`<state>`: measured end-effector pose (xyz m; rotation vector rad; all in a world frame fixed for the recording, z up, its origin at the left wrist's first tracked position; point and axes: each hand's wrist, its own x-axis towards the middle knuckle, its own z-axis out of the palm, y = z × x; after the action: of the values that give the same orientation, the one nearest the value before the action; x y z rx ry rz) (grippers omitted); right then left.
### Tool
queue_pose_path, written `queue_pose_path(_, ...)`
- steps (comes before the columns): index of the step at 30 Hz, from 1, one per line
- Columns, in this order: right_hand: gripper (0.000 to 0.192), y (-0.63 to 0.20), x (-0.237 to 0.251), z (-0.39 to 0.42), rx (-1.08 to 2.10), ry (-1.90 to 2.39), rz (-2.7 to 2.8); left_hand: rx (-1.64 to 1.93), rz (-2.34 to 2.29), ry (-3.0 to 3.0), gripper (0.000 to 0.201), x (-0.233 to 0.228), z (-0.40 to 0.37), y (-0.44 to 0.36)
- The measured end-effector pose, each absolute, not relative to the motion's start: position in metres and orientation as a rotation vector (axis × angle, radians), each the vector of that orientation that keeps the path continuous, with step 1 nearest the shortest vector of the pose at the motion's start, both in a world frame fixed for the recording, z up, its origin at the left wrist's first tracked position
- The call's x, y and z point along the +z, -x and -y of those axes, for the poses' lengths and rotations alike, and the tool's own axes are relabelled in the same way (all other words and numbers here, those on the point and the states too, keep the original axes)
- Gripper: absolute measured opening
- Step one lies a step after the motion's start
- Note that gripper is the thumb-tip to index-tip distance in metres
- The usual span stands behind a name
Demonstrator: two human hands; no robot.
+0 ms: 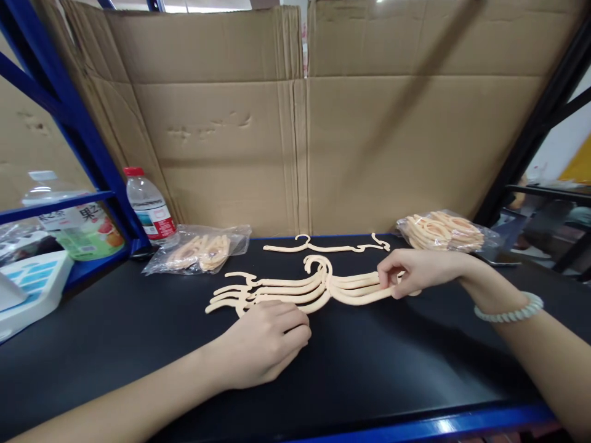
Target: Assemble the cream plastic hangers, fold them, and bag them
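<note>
A fanned stack of small cream hangers lies mid-desk, hooks overlapping so the pieces line up. The right hand has its fingers pinched on the stack's right arm ends, apparently squaring them. The left hand rests just in front of the stack's left side, fingers curled together, holding nothing. A single hanger lies just behind the stack; bagged hangers sit behind-left, more behind-right.
</note>
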<state>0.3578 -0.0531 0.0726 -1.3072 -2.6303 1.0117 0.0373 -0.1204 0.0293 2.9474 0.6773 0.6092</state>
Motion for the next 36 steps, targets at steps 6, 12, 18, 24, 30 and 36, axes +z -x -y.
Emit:
queue_pose_path(6,0.020,-0.357,0.068,0.045,0.985,1.367,2.743,0.473,-0.643,-3.137,0.019,0.025,0.120,-0.037)
queue_pose_path(12,0.011,-0.359,0.061,0.043,0.822,1.455,2.700,0.492,-0.839,-3.203,0.020,0.024,0.121,-0.038)
queue_pose_path(18,0.018,-0.346,0.055,0.043,0.555,1.391,2.619,0.501,-1.054,-3.190,0.025,0.021,0.123,-0.040)
queue_pose_path(24,0.055,-0.296,0.022,0.069,0.094,1.334,2.509,0.444,-1.262,-3.091,0.060,0.008,0.126,-0.036)
queue_pose_path(30,0.066,-0.274,0.002,0.083,0.051,1.379,2.661,0.315,-1.402,-2.938,0.071,-0.006,0.123,-0.028)
queue_pose_path(36,0.064,-0.283,0.003,0.067,0.028,1.407,2.670,0.121,-1.381,-2.775,0.073,0.007,0.110,-0.033)
